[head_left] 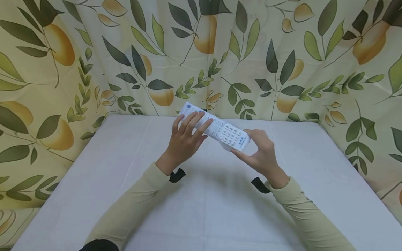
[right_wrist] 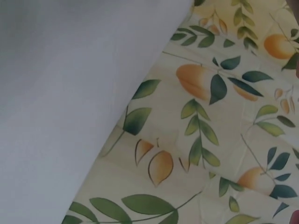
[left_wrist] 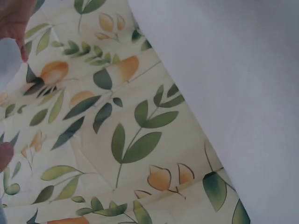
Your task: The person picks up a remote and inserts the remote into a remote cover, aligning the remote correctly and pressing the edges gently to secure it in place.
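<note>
A white remote control (head_left: 224, 132) with rows of pale buttons is held slanted above the white table (head_left: 125, 167), its far end up and to the left. My left hand (head_left: 188, 134) grips its far half, with the fingers (head_left: 196, 120) laid across the button face. My right hand (head_left: 255, 150) pinches the near end between thumb and fingers. In the left wrist view only a fingertip (left_wrist: 14, 18) and a blurred white edge, probably the remote (left_wrist: 7, 60), show at the left border. The right wrist view shows neither the hand nor the remote.
A leaf-and-fruit patterned curtain (head_left: 282, 62) hangs behind and to both sides of the table, close to its edges. The white tabletop (left_wrist: 233, 70) (right_wrist: 56, 93) spreads out under the hands. Black wrist straps (head_left: 177, 175) sit at both cuffs.
</note>
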A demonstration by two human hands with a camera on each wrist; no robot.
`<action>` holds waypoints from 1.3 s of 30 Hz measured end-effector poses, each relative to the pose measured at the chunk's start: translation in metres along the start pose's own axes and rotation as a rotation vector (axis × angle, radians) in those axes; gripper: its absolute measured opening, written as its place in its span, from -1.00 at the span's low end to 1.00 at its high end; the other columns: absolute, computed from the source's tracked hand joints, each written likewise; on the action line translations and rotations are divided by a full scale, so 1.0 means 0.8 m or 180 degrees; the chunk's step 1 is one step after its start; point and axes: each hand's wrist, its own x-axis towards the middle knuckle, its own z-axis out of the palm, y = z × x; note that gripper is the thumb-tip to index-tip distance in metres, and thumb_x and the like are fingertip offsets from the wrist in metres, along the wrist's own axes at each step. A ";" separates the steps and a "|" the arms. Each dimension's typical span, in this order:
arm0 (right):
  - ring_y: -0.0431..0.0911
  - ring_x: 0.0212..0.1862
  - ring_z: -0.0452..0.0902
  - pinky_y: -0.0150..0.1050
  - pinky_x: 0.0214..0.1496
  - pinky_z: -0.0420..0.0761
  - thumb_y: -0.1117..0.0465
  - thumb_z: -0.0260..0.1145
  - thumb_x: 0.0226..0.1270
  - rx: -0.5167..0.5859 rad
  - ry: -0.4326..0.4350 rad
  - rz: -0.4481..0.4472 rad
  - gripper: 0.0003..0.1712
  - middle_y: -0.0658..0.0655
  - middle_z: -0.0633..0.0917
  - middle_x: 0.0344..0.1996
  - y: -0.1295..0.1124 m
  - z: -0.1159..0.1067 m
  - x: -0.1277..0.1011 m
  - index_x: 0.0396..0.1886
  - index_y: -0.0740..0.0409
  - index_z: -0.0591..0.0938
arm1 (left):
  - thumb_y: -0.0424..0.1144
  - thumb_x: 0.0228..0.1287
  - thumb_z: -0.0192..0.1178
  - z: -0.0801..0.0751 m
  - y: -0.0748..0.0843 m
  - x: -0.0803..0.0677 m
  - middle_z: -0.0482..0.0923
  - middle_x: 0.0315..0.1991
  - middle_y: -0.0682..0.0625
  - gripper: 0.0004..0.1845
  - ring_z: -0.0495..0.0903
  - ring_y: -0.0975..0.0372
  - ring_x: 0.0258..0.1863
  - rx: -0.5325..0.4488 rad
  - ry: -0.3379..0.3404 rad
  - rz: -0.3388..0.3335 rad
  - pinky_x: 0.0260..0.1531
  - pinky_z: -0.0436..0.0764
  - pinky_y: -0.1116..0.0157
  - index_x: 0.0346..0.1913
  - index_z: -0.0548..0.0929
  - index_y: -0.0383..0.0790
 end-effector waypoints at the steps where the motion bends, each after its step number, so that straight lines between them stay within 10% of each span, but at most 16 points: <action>1: 0.11 -0.27 0.52 -0.26 -0.09 0.38 -0.40 0.14 0.13 0.0051 -0.0055 0.0035 -0.12 0.34 0.69 -0.30 -0.001 0.000 0.000 -0.18 0.43 0.60 | -0.18 0.02 0.40 0.001 -0.001 0.000 0.43 0.12 -0.09 -0.42 0.38 0.09 0.16 0.0011 0.0006 0.0026 0.16 0.28 0.06 0.14 0.43 -0.07; 12: -0.02 -0.38 0.57 -0.26 -0.34 0.55 -0.07 0.11 0.35 0.0416 -0.0581 0.0794 -0.48 0.28 0.71 -0.37 -0.002 -0.005 0.002 -0.25 0.38 0.63 | -0.20 0.09 0.35 0.005 0.003 -0.003 0.66 -0.17 -0.01 -0.62 0.62 0.16 -0.13 -0.0009 0.0188 0.0222 0.07 0.45 0.14 0.00 0.62 -0.19; 22: -0.23 -0.53 0.40 -0.41 -0.53 0.35 -0.36 -0.25 0.38 0.0589 -0.0986 0.1382 -0.09 0.19 0.59 -0.63 -0.007 -0.008 0.005 -0.50 0.39 0.60 | -0.03 -0.04 0.41 0.009 0.003 -0.005 0.56 -0.21 -0.01 -0.48 0.54 0.16 -0.21 0.0036 -0.0007 0.0334 -0.17 0.40 0.18 0.03 0.52 -0.02; 28: 0.00 -0.37 0.47 -0.32 -0.38 0.45 -0.06 -0.18 0.52 0.0373 -0.1225 0.1663 -0.38 0.28 0.63 -0.45 -0.005 -0.015 0.009 -0.30 0.38 0.59 | 0.05 -0.04 0.39 0.005 0.006 -0.004 0.58 -0.17 -0.04 -0.47 0.57 0.14 -0.21 0.0032 -0.0423 0.0242 -0.14 0.46 0.17 0.04 0.56 0.01; 33: -0.07 -0.35 0.46 -0.34 -0.32 0.45 0.27 0.17 0.33 -0.0120 -0.0851 0.1111 -0.82 0.17 0.60 -0.47 0.004 -0.020 0.001 -0.19 0.32 0.57 | 0.15 0.09 0.26 -0.001 0.003 -0.004 0.61 -0.10 -0.09 -0.40 0.62 0.10 -0.16 -0.0189 -0.1058 0.0055 -0.12 0.55 0.17 0.16 0.52 -0.07; 39: 0.00 -0.34 0.45 -0.19 -0.24 0.41 0.28 0.25 0.18 -0.0400 -0.0266 0.0003 -0.79 0.22 0.57 -0.46 0.011 -0.020 -0.011 -0.25 0.36 0.58 | 0.13 0.26 0.11 -0.006 0.001 -0.002 0.64 -0.13 -0.10 -0.43 0.66 0.12 -0.26 -0.0762 -0.1741 -0.0109 -0.21 0.64 0.22 0.20 0.49 -0.16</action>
